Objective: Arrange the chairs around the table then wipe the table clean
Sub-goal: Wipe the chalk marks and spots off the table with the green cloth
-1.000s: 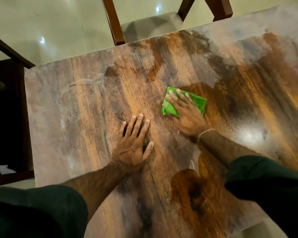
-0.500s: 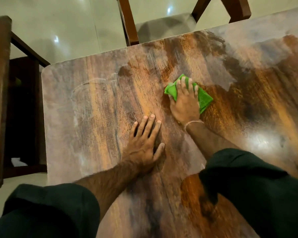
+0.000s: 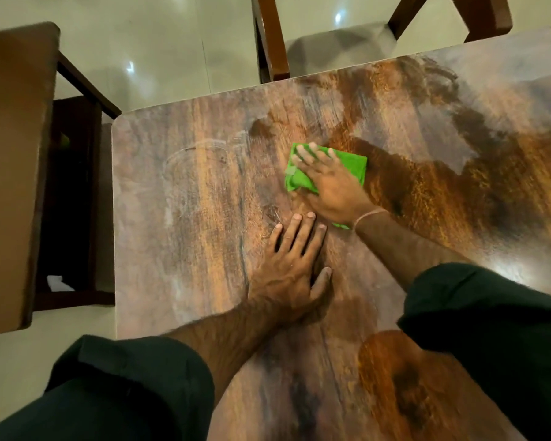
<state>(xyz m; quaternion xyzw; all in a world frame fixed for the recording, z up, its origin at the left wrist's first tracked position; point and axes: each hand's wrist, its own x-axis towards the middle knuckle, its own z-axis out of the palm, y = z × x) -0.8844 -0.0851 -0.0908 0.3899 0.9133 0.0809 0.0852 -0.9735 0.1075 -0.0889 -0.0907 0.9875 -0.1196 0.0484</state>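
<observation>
The wooden table (image 3: pixel 185 237) fills most of the view, dusty grey on its left part and darker, glossy brown where it is damp. My right hand (image 3: pixel 330 183) presses flat on a green cloth (image 3: pixel 353 163) near the table's middle, fingers spread over it. My left hand (image 3: pixel 291 272) lies flat on the tabletop just below and left of the cloth, fingers apart, holding nothing. One wooden chair (image 3: pixel 13 167) stands at the table's left end. Another chair (image 3: pixel 272 39) with a grey seat stands at the far side.
Glossy pale floor tiles (image 3: pixel 159 49) show beyond the table's far left corner. A faint ring mark (image 3: pixel 201 154) sits in the dust left of the cloth. Something small and white (image 3: pixel 58 283) lies under the left chair.
My right hand has slid the green cloth to the left and back toward my left hand, turning its fingers leftward. My left hand has stayed planted. The view has shifted left.
</observation>
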